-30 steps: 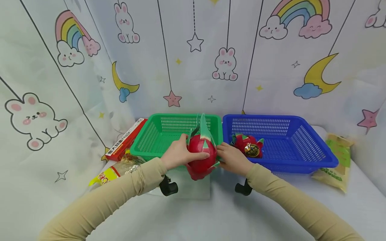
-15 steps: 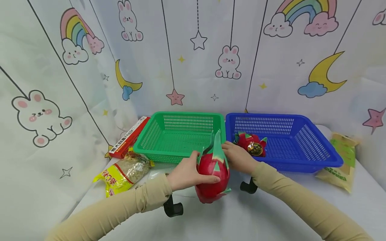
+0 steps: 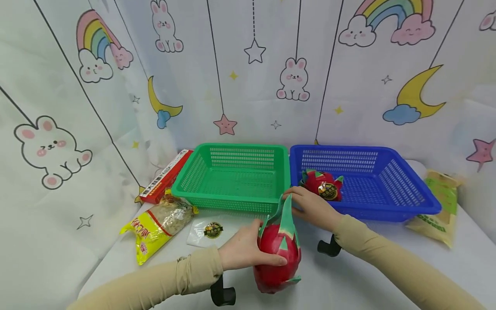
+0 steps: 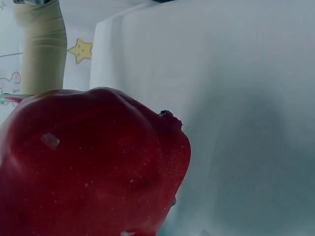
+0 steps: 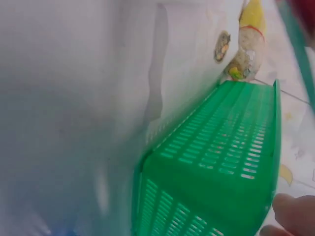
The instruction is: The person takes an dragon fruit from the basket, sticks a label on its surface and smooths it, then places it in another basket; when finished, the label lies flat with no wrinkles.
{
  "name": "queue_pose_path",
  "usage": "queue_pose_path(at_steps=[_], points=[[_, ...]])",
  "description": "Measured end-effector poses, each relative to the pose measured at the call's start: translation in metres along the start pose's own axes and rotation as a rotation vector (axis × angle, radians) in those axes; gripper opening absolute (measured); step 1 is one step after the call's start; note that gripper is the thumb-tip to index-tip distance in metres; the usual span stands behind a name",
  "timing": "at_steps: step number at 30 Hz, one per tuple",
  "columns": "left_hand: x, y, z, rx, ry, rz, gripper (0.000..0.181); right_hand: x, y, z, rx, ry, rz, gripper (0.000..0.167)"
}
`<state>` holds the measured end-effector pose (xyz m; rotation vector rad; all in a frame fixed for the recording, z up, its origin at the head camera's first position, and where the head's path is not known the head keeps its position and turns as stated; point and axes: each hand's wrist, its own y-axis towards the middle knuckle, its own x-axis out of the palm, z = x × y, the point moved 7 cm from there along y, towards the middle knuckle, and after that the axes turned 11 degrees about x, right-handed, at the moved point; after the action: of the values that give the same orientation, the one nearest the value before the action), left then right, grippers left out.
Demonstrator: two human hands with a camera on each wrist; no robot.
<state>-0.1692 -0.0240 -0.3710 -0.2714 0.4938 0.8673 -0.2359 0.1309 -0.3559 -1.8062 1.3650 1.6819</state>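
My left hand (image 3: 249, 249) grips a large red dragon fruit (image 3: 277, 254) with long green leaf tips, thumb across its near side. The fruit is upright in front of the baskets; its red skin (image 4: 93, 162) fills much of the left wrist view. Beside the leaf tips is my right hand (image 3: 314, 209), fingers loosely bent; whether they touch the leaves cannot be told. In the right wrist view, two fingertips of that hand (image 5: 293, 216) show near the green basket's rim, holding nothing visible. A smaller dragon fruit (image 3: 323, 186) with a black-and-gold label lies inside the blue basket (image 3: 387, 211).
The green basket (image 3: 228, 202) stands left of the blue one. A red pasta box (image 3: 166, 177) and a yellow-ended clear bag (image 3: 162, 221) lie at the left. Behind my left hand is a flat white item (image 3: 197, 232) with a round label. A tan-and-green packet (image 3: 439, 215) lies far right.
My left hand has brought the large dragon fruit down and toward me, slightly right, away from the green basket. The right hand has shifted slightly right and nearer. The labelled white item has come into view.
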Motion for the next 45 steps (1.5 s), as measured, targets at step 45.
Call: queue_pose_path(at_steps=[45], points=[[0.048, 0.051, -0.034, -0.184, -0.371, -0.077, 0.052, -0.014, -0.107, -0.015, 0.304, 0.247, -0.296, 0.042]])
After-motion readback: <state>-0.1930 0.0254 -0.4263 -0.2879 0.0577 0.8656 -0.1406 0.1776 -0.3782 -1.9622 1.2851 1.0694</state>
